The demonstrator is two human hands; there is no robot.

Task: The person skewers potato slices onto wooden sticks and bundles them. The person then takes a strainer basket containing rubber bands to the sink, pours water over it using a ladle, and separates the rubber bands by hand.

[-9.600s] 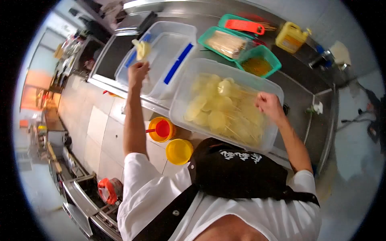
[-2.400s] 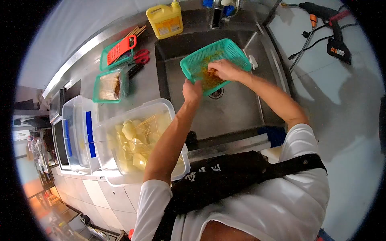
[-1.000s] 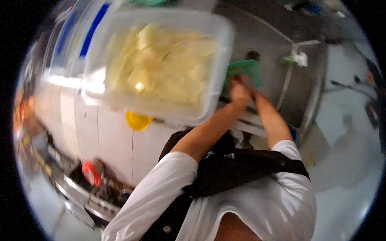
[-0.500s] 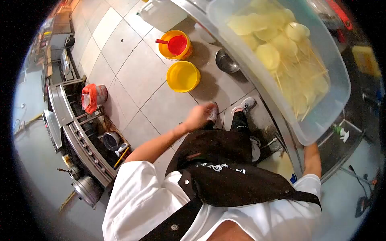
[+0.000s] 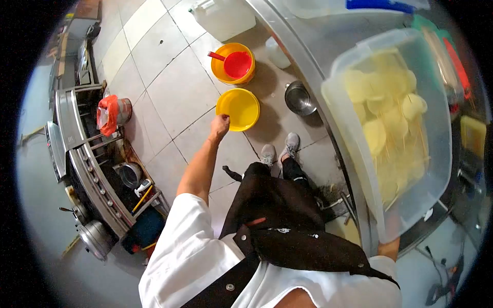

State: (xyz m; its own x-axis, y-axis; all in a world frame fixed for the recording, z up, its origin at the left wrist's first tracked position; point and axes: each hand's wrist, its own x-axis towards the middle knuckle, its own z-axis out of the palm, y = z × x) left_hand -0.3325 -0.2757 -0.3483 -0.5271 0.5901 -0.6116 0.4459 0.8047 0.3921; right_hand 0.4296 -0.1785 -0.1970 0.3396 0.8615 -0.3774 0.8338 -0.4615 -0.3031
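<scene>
My left hand (image 5: 221,126) reaches down to the near left rim of a yellow bucket (image 5: 245,109) on the floor, its fingers closed at that rim. No contents show in the bucket. My right hand (image 5: 392,226) is at the near end of a large translucent plastic tub (image 5: 441,169), seen only dimly through its wall. Inside the tub lie many pale yellow round slices (image 5: 375,136) with thin wooden skewers among them. The tub overlaps the metal counter edge in this view.
Beyond the yellow bucket stands an orange-yellow bucket (image 5: 218,72) holding a red scoop (image 5: 237,64). Nearby on the floor are a metal pot (image 5: 300,98) and a white jug (image 5: 226,19). A metal counter (image 5: 303,43) runs along the right, stove equipment (image 5: 95,179) along the left.
My left hand has moved forward and left to the yellow bucket's rim. The view has shifted, and the tub appears lower and farther right, with my right hand still at its near end.
</scene>
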